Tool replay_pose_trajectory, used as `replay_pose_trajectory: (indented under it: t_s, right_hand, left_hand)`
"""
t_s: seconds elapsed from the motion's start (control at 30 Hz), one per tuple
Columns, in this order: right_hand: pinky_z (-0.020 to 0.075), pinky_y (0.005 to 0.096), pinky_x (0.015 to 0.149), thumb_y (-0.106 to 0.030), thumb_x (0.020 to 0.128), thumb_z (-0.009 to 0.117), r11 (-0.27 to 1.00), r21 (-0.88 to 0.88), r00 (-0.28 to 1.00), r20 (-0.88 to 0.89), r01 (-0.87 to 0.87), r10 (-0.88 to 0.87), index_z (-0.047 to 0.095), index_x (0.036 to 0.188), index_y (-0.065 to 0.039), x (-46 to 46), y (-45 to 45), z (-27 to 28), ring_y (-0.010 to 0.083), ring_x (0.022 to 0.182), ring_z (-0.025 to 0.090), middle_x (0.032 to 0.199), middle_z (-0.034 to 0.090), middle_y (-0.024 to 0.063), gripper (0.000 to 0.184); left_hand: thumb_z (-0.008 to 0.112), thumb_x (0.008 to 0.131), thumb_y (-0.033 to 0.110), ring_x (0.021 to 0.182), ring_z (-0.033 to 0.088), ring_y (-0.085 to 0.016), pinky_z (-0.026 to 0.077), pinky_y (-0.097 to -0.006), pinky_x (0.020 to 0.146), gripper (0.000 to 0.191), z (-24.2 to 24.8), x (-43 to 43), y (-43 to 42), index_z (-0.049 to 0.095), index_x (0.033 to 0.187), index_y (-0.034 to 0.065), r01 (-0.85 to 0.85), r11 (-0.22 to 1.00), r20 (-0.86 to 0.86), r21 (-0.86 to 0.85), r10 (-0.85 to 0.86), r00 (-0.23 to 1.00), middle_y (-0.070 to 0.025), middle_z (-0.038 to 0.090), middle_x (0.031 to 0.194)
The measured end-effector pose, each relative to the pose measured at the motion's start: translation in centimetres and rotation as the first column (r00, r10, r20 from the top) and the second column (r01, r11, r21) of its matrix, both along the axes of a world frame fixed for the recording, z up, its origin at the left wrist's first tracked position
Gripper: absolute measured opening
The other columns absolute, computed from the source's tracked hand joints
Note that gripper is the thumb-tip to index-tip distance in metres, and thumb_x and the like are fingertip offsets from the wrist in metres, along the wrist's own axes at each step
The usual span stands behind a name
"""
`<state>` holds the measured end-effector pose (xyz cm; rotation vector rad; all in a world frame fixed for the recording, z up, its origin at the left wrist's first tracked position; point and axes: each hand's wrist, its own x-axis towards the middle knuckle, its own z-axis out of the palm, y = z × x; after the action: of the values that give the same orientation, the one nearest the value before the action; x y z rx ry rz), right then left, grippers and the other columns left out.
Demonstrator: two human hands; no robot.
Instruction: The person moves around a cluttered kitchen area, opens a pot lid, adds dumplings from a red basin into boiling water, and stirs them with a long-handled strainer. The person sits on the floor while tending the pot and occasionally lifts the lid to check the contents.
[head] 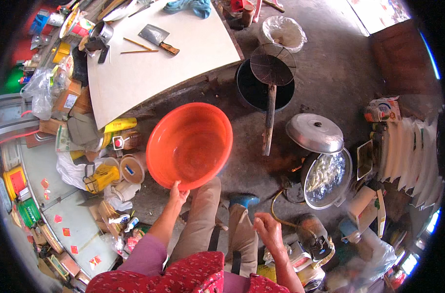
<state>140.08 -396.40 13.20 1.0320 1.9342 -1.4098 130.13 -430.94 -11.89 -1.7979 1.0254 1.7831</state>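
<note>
My left hand (pixel 179 196) grips the near rim of a large orange plastic basin (pixel 193 144). The basin is tilted, with its bare inside turned towards me. My right hand (pixel 269 230) hangs over my right side with its fingers curled and nothing seen in it. To the right, a wide metal pan (pixel 325 179) holds pale food pieces in liquid. A domed metal lid (pixel 315 132) leans at the pan's far edge, and an orange flame (pixel 298 167) shows beside it. Beyond the basin, a wire strainer with a wooden handle (pixel 269 117) lies across a dark pot (pixel 246 88).
A white tabletop (pixel 193 62) bears a cleaver (pixel 158 38), chopsticks (pixel 139 51) and a blue cloth (pixel 196 7). A plastic-lined bin (pixel 285 34) stands beyond the pot. A yellow hose (pixel 275 208) runs near a gas cylinder (pixel 310 227). Boxes and bags crowd both sides.
</note>
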Motion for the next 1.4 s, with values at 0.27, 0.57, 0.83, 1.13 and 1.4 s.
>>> replay_pose_trajectory:
  t_s: [0.27,0.57,0.83,1.13,1.4]
  right_hand:
    - [0.0509,0.0304,0.068,-0.016,0.087,0.06,0.997,-0.007,0.989,0.126,0.072,-0.071,0.063,0.1,-0.001,0.1,1.9,-7.6,0.0172,0.074,0.066,0.083,0.068,0.0149,0.02]
    - [0.0461,0.0271,0.077,-0.021,0.092,0.056,0.911,0.11,0.912,-0.153,0.398,-0.381,0.056,0.111,0.001,-3.4,6.5,-18.1,0.0129,0.087,0.056,0.096,0.062,0.0063,0.029]
    - [0.0391,0.035,0.098,-0.022,0.091,0.056,0.883,0.088,0.877,-0.193,0.462,-0.44,0.041,0.132,-0.002,-5.3,6.2,-23.0,0.0227,0.114,0.051,0.125,0.053,0.0168,0.048]
    - [0.0476,0.0351,0.084,-0.034,0.084,0.065,0.947,0.188,0.944,-0.255,0.26,-0.209,0.041,0.132,-0.003,-13.6,8.6,-28.4,0.0218,0.097,0.061,0.107,0.062,0.0177,0.063]
    - [0.0488,0.0342,0.059,-0.035,0.082,0.067,0.85,-0.19,0.846,-0.131,0.49,-0.517,0.06,0.096,0.001,-12.2,2.6,-25.2,0.0151,0.067,0.061,0.071,0.063,0.0095,0.039]
  left_hand:
    - [0.064,0.079,0.025,0.069,0.064,-0.02,0.054,-0.0354,0.059,0.017,-13.8,-3.3,4.3,0.06,0.089,0.0106,-0.371,0.927,-0.156,0.046,0.374,0.914,-0.0033,0.068,0.083]
    - [0.063,0.083,0.04,0.086,0.063,-0.019,0.051,-0.0379,0.078,0.033,-22.8,-12.5,6.1,0.062,0.1,0.0117,-0.314,0.93,-0.325,0.191,0.362,0.874,-0.0011,0.067,0.096]
    - [0.061,0.079,0.059,0.108,0.056,-0.028,0.038,-0.0486,0.1,0.079,-22.4,-14.2,9.6,0.031,0.136,0.0135,-0.465,0.882,-0.335,0.08,0.463,0.821,-0.0081,0.053,0.123]
    - [0.049,0.092,0.042,0.119,0.049,-0.032,0.037,-0.051,0.1,0.046,-12.5,-6.1,17.5,0.042,0.124,0.0106,-0.078,0.897,-0.141,0.434,0.154,0.978,-0.0166,0.052,0.124]
    - [0.046,0.09,0.051,0.12,0.048,-0.023,0.034,-0.041,0.102,0.057,-3.0,-4.2,21.2,0.043,0.134,0.0135,0.745,0.595,-0.553,0.302,-0.527,0.645,-0.0084,0.05,0.131]
